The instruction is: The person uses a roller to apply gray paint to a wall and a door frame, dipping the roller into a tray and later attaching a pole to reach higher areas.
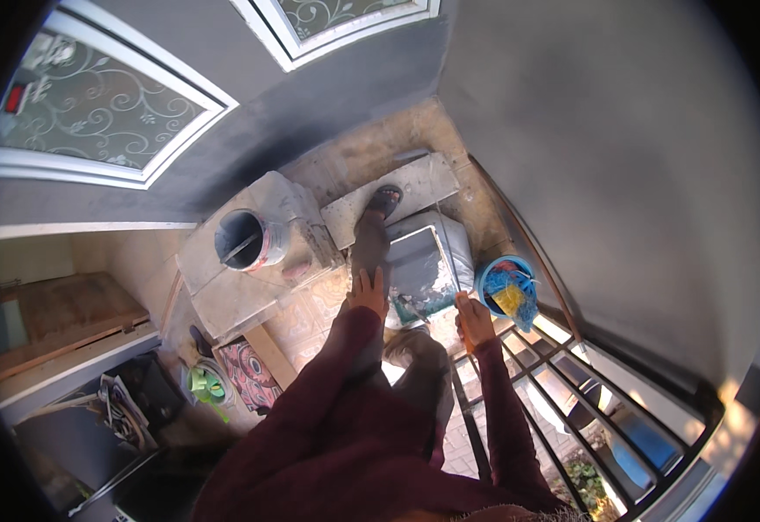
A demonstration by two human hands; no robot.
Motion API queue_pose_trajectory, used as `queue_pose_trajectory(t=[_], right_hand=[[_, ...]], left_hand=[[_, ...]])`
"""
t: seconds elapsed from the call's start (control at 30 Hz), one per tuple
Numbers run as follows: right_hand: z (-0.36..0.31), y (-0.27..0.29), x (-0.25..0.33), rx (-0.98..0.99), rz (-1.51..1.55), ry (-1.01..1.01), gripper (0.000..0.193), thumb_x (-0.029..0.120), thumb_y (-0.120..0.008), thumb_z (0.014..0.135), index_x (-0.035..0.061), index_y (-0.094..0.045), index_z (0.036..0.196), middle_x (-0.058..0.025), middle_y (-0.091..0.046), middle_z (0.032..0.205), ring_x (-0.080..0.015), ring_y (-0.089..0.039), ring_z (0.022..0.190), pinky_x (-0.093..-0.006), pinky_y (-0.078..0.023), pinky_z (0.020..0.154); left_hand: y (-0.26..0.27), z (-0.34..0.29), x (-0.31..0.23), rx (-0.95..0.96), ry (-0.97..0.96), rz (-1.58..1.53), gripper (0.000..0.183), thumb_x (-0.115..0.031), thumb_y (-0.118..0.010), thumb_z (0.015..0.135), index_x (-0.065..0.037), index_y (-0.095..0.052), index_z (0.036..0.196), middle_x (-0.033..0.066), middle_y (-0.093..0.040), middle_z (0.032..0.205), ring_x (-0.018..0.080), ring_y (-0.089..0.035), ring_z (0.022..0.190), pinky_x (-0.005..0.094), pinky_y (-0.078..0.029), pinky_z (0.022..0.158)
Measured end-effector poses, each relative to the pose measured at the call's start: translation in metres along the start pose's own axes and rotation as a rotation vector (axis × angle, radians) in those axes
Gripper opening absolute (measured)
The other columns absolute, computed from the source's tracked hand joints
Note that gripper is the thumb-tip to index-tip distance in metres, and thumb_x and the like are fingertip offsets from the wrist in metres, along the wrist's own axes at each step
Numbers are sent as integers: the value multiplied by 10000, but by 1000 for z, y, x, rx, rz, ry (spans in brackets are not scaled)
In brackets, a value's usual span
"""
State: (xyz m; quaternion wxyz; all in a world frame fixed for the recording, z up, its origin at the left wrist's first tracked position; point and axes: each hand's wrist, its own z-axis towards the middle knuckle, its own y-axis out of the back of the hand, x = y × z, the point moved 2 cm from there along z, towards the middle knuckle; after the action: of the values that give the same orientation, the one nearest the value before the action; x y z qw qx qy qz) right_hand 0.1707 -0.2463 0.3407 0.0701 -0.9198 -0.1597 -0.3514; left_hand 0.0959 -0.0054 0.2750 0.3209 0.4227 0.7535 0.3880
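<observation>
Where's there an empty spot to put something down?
Bare patches: the near part of the pale stone slab, this side of the round whitish bucket; and the patterned tan tiles between that slab and the maroon left sleeve. It's crowded by the right hand, between the square grey panel and the round blue plastic bucket with blue netting.

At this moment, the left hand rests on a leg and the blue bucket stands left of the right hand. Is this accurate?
No: the head view shows the blue bucket to the right of the right hand. The left hand does rest on a leg.
</observation>
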Motion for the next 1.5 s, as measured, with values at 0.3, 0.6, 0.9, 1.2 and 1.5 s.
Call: queue_pose_trajectory(t=[0.3,0.6,0.9,1.2,1.5], right_hand=[[282,-57,61,44,-196,-151,526,562,-503,898,65,-528,725,-31,-492,540,-119,-435,356,-287,-354,324],[455,-84,92,25,-283,-212,524,515,-494,914,50,-516,672,-58,-480,483,-156,-450,358,-327,-355,323],[494,-69,116,59,-359,-233,520,485,-517,884,3,-548,691,-84,-544,524,-186,-527,402,-338,-425,354],[523,-55,120,49,-348,-266,571,537,-545,877,3,-556,674,-89,-565,547,-195,-552,435,-347,-445,381],[537,-53,130,94,-315,-262,565,582,-543,864,57,-517,657,-50,-506,521,-158,-494,411,-326,-393,361]], left_hand=[[28,141,15,91,-171,64,367,-249,-645,749,-74,-579,1064,125,-533,1111,306,-482,1113,451,-411,928],[64,181,26,37,-206,-65,245,-191,-616,762,-83,-580,979,100,-599,966,287,-562,982,452,-446,810],[67,198,20,60,-254,-8,204,-171,-613,783,-102,-602,975,76,-628,984,271,-582,965,439,-456,797],[78,216,16,98,-253,11,194,-180,-610,794,-103,-611,972,82,-636,981,278,-590,954,437,-459,805],[86,231,12,129,-252,10,185,-182,-590,803,-104,-612,970,85,-639,959,282,-598,930,436,-465,800]])
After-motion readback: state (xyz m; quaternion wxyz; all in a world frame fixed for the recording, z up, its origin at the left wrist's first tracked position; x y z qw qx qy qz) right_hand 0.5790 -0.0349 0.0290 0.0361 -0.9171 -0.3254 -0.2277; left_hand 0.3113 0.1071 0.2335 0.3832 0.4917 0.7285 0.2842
